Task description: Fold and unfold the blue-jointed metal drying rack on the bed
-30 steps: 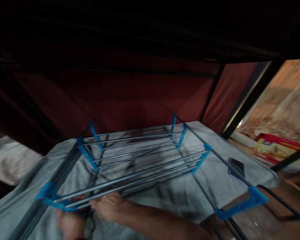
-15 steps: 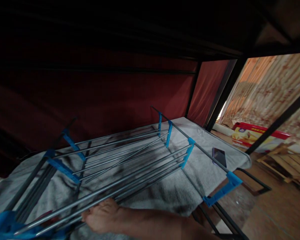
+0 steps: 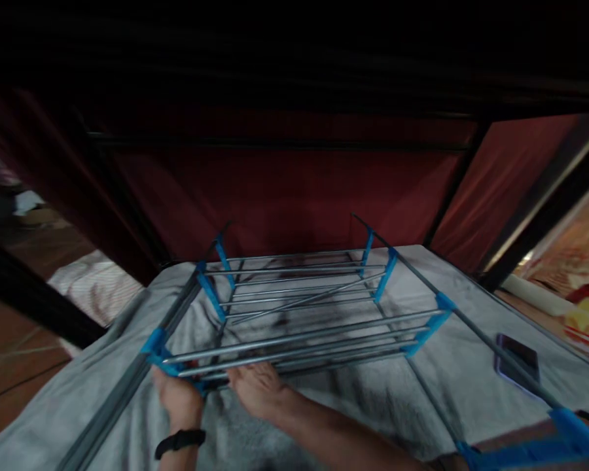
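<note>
A folding metal rack [image 3: 304,307] with grey rods and blue plastic joints lies on a grey blanket [image 3: 353,399] covering a bed. My left hand [image 3: 177,399], a black band on its wrist, is closed around the rack's near left blue corner joint. Beside it my right hand [image 3: 258,389] rests against the nearest rods, fingers curled on them. The view is dim and slightly blurred.
A dark phone [image 3: 517,356] lies on the blanket at the right, under the rack's long side rail. Dark red curtains [image 3: 294,190] and black frame posts enclose the bed. A red and yellow box [image 3: 586,307] sits at the far right. Tiled floor shows at left.
The view has swung back to the left. My left hand has come into sight gripping the near left corner joint; my right hand stays on the near rods.
</note>
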Demonstrator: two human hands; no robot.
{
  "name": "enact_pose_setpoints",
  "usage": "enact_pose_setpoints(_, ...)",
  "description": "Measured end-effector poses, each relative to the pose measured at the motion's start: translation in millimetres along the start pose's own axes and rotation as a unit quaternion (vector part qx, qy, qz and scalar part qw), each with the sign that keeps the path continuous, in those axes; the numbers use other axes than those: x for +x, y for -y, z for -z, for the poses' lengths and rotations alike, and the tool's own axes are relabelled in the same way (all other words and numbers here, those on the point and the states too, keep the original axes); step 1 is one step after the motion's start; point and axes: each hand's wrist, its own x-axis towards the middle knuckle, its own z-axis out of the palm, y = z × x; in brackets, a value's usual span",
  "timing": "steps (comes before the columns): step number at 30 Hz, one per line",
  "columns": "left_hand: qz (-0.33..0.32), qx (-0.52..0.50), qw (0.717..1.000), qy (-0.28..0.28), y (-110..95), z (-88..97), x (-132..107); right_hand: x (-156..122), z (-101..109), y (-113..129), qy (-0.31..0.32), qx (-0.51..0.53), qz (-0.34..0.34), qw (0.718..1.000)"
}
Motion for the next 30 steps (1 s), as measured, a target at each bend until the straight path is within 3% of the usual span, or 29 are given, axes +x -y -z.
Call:
enact_pose_setpoints(3, -0.007, 0.004, 1.000, 0.011, -5, 3.0, -6, -31, 9, 11, -0.080, -0.025, 0.088, 0.993)
enact_pose_setpoints(7, -0.043, -0.019, 0.999, 0.022, -21, 5.1, -13, -64, 30, 18, -0.114, -0.015, 0.172, 0.978)
enact_pose_setpoints(9, -0.068, -0.024, 0.997, 0.035, -31, 4.0, -17, -65, 48, 19, -0.145, -0.029, 0.158, 0.976)
enact_pose_setpoints(12, -0.057, -0.063, 0.995, 0.053, -48, -0.4, -21, -50, 75, 16, -0.208, -0.069, 0.096, 0.971)
enact_pose_setpoints(15, -0.034, -0.079, 0.995, 0.057, -58, -4.8, -22, -31, 92, 9, -0.197, -0.103, 0.033, 0.974)
enact_pose_setpoints(19, -0.035, -0.063, 0.997, 0.034, -61, -7.0, -21, -19, 99, 2, -0.135, -0.122, 0.005, 0.983)
enact_pose_setpoints(24, -0.047, -0.070, 0.996, 0.044, -59, -11.5, -21, -16, 105, 0, -0.145, -0.129, 0.016, 0.981)
enact_pose_setpoints(30, -0.043, -0.059, 0.997, 0.011, -57, -19.5, -21, -16, 112, -1, -0.157, -0.142, 0.035, 0.977)
